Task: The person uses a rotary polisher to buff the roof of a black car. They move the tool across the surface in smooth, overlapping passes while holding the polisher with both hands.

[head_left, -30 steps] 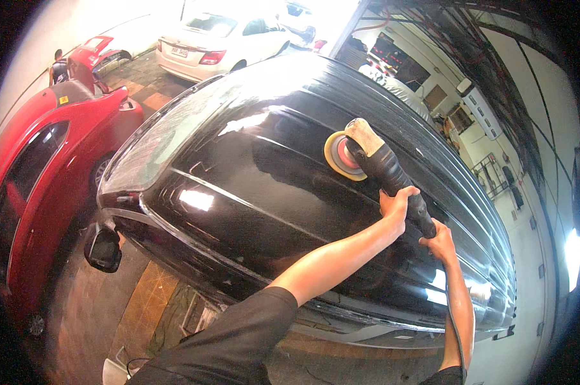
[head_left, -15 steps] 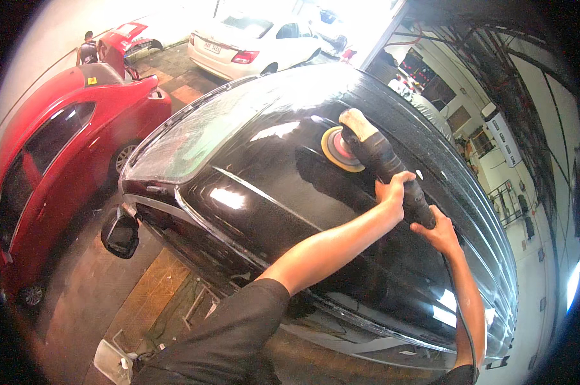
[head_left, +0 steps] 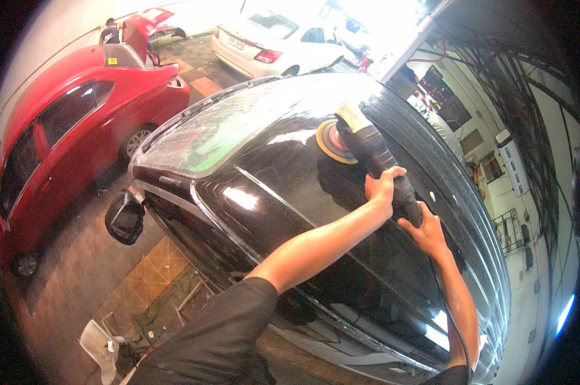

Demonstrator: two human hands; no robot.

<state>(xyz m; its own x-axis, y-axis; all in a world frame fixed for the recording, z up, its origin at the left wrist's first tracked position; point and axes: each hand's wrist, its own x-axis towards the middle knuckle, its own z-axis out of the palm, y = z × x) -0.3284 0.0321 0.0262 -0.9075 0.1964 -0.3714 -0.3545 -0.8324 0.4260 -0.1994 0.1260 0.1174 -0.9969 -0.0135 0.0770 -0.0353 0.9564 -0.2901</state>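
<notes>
Both my hands hold a black car polisher [head_left: 372,149] with a tan cover on its head. Its round yellow pad [head_left: 334,144] rests on the glossy black roof of a car [head_left: 283,215]. My left hand [head_left: 383,189] is wrapped round the middle of the body, just behind the head. Farther back, my right hand [head_left: 427,231] grips the rear end of the handle, from which a dark cord [head_left: 445,301] runs down along my right forearm. Pale streaks and a dusty film lie on the roof's ridges and on the windshield [head_left: 200,138].
A red car [head_left: 65,135] stands to the left, its rear opened up near a person in dark clothes [head_left: 109,32]. Behind is a white car [head_left: 277,43]. The black car's side mirror [head_left: 124,217] sticks out at left. A white plastic chair [head_left: 100,350] stands at lower left.
The polisher, held in both hands, has shifted slightly left across the roof. My view has turned a little, so the surrounding cars sit farther right and lower.
</notes>
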